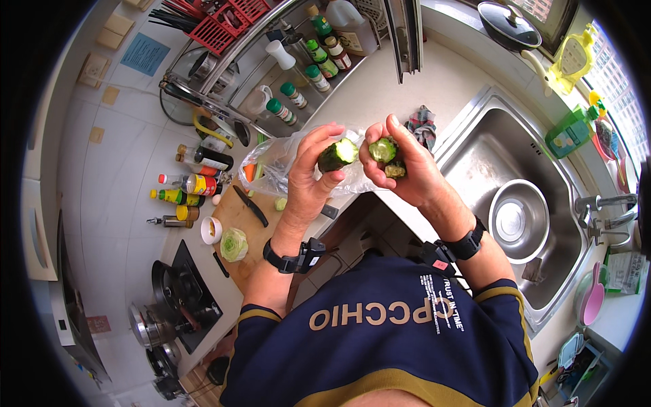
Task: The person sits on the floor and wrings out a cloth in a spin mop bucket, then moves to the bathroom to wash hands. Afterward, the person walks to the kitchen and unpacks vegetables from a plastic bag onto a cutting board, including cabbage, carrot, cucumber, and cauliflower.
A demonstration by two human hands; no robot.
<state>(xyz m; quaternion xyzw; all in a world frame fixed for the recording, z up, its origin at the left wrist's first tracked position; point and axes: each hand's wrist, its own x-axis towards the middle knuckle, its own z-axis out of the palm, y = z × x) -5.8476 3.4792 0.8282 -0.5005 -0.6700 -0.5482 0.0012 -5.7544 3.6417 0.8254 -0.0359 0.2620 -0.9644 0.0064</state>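
My left hand (310,170) grips a dark green cucumber piece (330,158), its pale cut face turned right. In my right hand (409,163) are a cut cucumber end (382,150) and a smaller brownish-green piece (394,171). Both hands are raised beside a clear plastic bag (274,157), which lies partly over the wooden cutting board (228,209). A carrot (249,172) shows at the bag's left edge. The board also bears a black-handled knife (252,206), a cut cabbage or lettuce head (234,244) and a small pale green piece (280,204).
A steel basin (519,216) stands in the sink (470,152) at right. Left of the board are a small white bowl (211,230), sauce bottles (198,184) and a cooktop (196,305). A spice rack (325,99) and a checked cloth (422,124) lie beyond my hands.
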